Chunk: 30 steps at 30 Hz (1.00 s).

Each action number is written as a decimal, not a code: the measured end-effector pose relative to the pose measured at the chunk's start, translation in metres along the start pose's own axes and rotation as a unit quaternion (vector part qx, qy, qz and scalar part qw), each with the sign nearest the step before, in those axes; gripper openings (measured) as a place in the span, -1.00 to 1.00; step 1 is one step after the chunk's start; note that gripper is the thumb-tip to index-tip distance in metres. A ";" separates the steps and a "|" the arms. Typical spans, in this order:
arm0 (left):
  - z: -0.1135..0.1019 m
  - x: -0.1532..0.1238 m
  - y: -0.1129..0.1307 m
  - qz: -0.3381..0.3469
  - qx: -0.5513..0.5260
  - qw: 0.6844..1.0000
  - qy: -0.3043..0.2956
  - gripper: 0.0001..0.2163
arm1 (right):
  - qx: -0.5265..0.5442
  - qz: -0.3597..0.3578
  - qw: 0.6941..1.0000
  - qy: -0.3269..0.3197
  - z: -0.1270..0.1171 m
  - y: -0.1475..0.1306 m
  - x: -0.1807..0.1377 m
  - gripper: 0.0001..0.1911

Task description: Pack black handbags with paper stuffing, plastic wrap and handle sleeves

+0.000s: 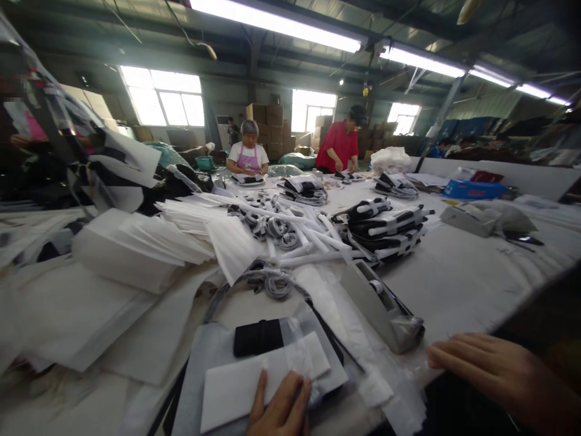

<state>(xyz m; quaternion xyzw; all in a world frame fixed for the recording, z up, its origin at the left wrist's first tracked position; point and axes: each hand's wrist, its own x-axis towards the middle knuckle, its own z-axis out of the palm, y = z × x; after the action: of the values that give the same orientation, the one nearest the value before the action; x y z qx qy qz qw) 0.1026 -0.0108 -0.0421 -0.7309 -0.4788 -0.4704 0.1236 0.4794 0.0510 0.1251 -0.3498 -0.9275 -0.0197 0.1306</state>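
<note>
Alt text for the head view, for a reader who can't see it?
The left hand rests on a white sheet atop pale wrapping; the right hand is near a tape dispenser. Across the table are a person in red and another in lilac.

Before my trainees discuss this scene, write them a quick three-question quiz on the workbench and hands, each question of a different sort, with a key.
1. Multiple choice: what lies under the fingers of the wearer's left hand?
A) a cable coil
B) a white sheet
C) a cardboard box

2. True or false: in the picture, the nearer tape dispenser lies to the left of that sheet.

3. Fill in the blank: across the table, to the right of the person in the purple apron, is a person in a ____ shirt.

Key: 1. B; 2. False, it lies to the right; 3. red.
</note>
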 end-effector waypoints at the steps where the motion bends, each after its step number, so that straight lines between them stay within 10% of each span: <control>1: 0.000 0.000 0.001 -0.002 0.000 1.000 0.001 -0.70 | 0.017 -0.028 0.999 -0.026 -0.005 -0.009 0.016 -0.61; 6: 0.001 0.001 0.004 -0.005 0.010 1.000 0.004 -0.72 | 0.066 -0.118 0.980 -0.148 0.000 -0.066 0.105 -0.79; 14: 0.010 0.004 0.008 -0.007 0.028 0.997 0.071 -0.68 | 0.141 -0.209 0.919 -0.302 0.071 -0.092 0.210 -0.95; 30: 0.040 0.001 0.013 -0.074 0.038 0.976 0.204 -0.71 | -0.046 -0.217 0.895 -0.386 0.122 -0.119 0.267 -0.56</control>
<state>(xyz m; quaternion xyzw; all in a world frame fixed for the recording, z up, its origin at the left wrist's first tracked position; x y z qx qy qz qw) 0.1365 0.0082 -0.0594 -0.5771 -0.5140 -0.5985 0.2111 0.1812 0.1481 0.0825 -0.1252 -0.9560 0.0464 -0.2612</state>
